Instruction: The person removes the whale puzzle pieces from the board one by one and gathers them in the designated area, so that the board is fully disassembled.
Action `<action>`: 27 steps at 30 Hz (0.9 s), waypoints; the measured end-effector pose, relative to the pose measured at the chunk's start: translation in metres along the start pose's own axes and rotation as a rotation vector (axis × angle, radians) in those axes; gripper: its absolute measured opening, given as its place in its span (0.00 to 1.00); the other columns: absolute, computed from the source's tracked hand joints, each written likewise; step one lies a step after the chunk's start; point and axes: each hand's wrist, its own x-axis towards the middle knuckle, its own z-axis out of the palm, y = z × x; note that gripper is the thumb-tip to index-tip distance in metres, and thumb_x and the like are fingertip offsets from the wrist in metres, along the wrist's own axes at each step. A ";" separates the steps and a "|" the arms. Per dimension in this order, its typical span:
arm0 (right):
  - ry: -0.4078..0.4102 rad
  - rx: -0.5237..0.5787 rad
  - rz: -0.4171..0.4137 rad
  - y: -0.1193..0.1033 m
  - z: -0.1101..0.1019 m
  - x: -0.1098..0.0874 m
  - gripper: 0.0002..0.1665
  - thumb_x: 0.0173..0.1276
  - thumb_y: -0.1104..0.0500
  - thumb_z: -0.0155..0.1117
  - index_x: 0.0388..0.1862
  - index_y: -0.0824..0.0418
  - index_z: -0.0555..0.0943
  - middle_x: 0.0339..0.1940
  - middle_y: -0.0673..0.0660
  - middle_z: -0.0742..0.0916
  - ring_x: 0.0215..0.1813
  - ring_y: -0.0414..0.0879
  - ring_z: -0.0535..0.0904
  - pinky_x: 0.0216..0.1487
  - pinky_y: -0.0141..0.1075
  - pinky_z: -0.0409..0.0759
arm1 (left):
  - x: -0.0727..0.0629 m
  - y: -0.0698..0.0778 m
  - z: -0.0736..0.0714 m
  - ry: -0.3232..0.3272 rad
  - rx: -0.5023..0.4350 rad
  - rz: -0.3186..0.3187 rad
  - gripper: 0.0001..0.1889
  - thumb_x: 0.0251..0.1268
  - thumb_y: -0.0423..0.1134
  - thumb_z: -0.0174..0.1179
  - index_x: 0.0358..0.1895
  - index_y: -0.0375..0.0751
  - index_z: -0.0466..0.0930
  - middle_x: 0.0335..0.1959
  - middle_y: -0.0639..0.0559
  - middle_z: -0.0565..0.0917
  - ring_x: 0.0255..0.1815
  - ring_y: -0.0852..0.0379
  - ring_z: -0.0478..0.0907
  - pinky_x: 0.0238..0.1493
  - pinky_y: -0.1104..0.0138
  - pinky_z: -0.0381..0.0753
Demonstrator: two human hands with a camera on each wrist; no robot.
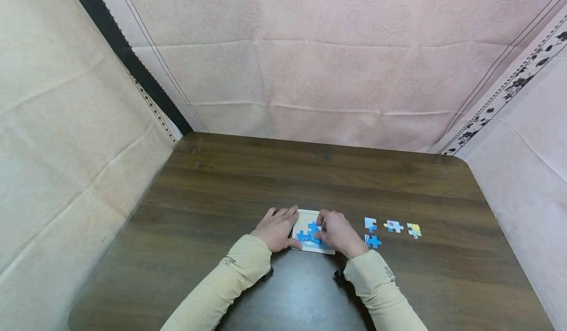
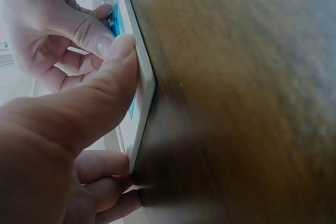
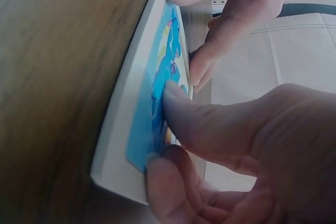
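Note:
A small jigsaw board [image 1: 307, 217] with a pale frame lies near the front middle of the table, partly filled with blue pieces. My left hand [image 1: 275, 230] holds its left side, the thumb on the near edge and the other fingers along the left edge. Over the board's right half, my right hand [image 1: 338, 232] pinches a blue puzzle piece [image 3: 159, 88] between thumb and fingers. That piece lies against the board's surface and is partly hidden by the fingers. Beneath the hands, the blue printed picture [image 3: 137, 142] shows along the board's near side.
Several loose puzzle pieces lie right of the board: two blue-and-white ones, an upper piece [image 1: 370, 224] and a lower piece [image 1: 373, 241], then a pale blue piece [image 1: 393, 226] and a yellow-and-blue piece [image 1: 414, 230]. Cloth sheets [image 1: 328, 75] hang around the brown wooden table [image 1: 248, 173].

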 end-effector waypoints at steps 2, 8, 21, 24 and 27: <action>-0.002 0.002 0.001 0.000 0.000 0.000 0.13 0.58 0.62 0.74 0.37 0.59 0.78 0.32 0.55 0.81 0.31 0.47 0.75 0.35 0.38 0.79 | 0.000 0.000 0.000 0.001 -0.002 0.001 0.48 0.55 0.70 0.58 0.73 0.41 0.62 0.76 0.48 0.60 0.73 0.51 0.60 0.69 0.51 0.57; -0.002 0.003 0.000 0.001 -0.001 0.000 0.13 0.58 0.62 0.74 0.38 0.59 0.78 0.33 0.55 0.82 0.32 0.47 0.76 0.36 0.38 0.80 | 0.001 0.001 -0.002 -0.003 -0.004 0.004 0.48 0.56 0.69 0.58 0.74 0.41 0.62 0.76 0.48 0.59 0.73 0.51 0.59 0.69 0.51 0.56; 0.026 -0.010 -0.011 0.000 0.000 -0.001 0.14 0.57 0.62 0.75 0.36 0.59 0.78 0.33 0.54 0.78 0.34 0.47 0.74 0.38 0.39 0.80 | 0.001 0.000 -0.001 -0.001 -0.008 0.003 0.48 0.56 0.70 0.57 0.74 0.41 0.62 0.76 0.48 0.59 0.73 0.50 0.59 0.69 0.51 0.56; 0.049 -0.032 -0.036 -0.001 0.001 -0.002 0.14 0.56 0.63 0.76 0.35 0.60 0.78 0.32 0.54 0.76 0.32 0.46 0.73 0.36 0.37 0.80 | 0.001 0.000 0.000 0.000 -0.004 0.005 0.49 0.55 0.70 0.57 0.74 0.41 0.61 0.76 0.48 0.59 0.74 0.50 0.59 0.70 0.51 0.56; 0.078 -0.041 -0.062 -0.002 0.000 -0.003 0.14 0.55 0.63 0.76 0.34 0.60 0.78 0.32 0.53 0.76 0.31 0.45 0.73 0.35 0.36 0.80 | 0.001 -0.001 0.000 0.003 -0.001 0.006 0.49 0.56 0.70 0.57 0.74 0.41 0.61 0.76 0.48 0.59 0.74 0.51 0.59 0.70 0.51 0.56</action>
